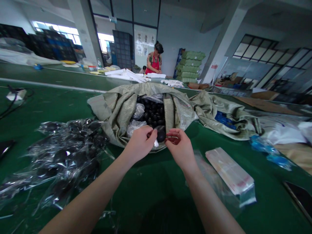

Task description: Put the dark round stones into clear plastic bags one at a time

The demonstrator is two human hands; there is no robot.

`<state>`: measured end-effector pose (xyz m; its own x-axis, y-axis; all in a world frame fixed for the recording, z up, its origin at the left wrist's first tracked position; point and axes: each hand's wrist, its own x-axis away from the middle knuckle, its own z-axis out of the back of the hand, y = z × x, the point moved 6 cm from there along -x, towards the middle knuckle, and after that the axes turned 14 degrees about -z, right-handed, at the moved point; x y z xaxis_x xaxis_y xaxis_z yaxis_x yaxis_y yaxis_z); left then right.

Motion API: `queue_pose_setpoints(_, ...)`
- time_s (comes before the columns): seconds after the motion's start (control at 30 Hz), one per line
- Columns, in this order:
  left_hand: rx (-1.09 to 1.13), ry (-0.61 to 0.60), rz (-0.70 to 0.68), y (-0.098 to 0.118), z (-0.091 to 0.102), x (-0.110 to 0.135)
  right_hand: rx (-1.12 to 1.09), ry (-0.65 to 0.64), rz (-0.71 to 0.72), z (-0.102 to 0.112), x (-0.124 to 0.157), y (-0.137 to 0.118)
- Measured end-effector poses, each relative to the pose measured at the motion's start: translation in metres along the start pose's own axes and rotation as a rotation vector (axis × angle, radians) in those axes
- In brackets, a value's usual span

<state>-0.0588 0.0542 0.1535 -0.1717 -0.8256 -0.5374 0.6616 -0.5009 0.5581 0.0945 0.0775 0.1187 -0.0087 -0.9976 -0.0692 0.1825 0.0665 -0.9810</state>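
Note:
My left hand [141, 143] is closed, thumb and fingers pinching a clear plastic bag at the front of an open woven sack [119, 113]. A black round piece [161, 134] sits between my two hands, with clear film around it. My right hand [179, 146] is beside its right side, fingers curved and apart from the thumb; whether the fingertips touch the film is hard to tell. Inside the sack lie many loose black round pieces [153, 113] and crumpled clear plastic [138, 111].
Black pieces in clear bags [65, 156] are heaped at left. A stack of flat clear bags [230, 170] lies at right, near a phone [298, 198]. Another sack [229, 110] holds blue items. A person in a red apron [154, 61] works across the green table [148, 191].

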Motion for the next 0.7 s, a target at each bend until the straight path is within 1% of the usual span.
queue_pose_setpoints(0.1, 0.001, -0.005, -0.014, 0.003, -0.003, 0.001, 0.087, 0.051, -0.029, 0.003, -0.003, 0.004)
queue_pose_setpoints(0.2, -0.035, -0.015, -0.022, 0.004, -0.006, 0.002, 0.169, 0.090, -0.032, 0.006, -0.003, 0.001)
queue_pose_setpoints(0.3, -0.095, -0.027, 0.015, 0.002, -0.008, 0.004, 0.248, 0.183, 0.015, 0.013, 0.005, -0.012)
queue_pose_setpoints(0.4, -0.141, -0.074, 0.079, 0.002, -0.010, 0.003, 0.308, 0.264, 0.088, 0.019, 0.016, -0.029)
queue_pose_setpoints(0.5, -0.205, -0.114, 0.060, 0.009, -0.011, -0.001, 0.317, 0.288, 0.117, 0.021, 0.022, -0.036)
queue_pose_setpoints(0.6, -0.277, -0.147, 0.024, 0.014, -0.013, -0.006, 0.299, 0.294, 0.106, 0.021, 0.018, -0.028)
queue_pose_setpoints(0.7, -0.305, -0.233, -0.002, 0.012, -0.020, -0.008, 0.252, 0.239, -0.012, 0.022, 0.009, -0.005)
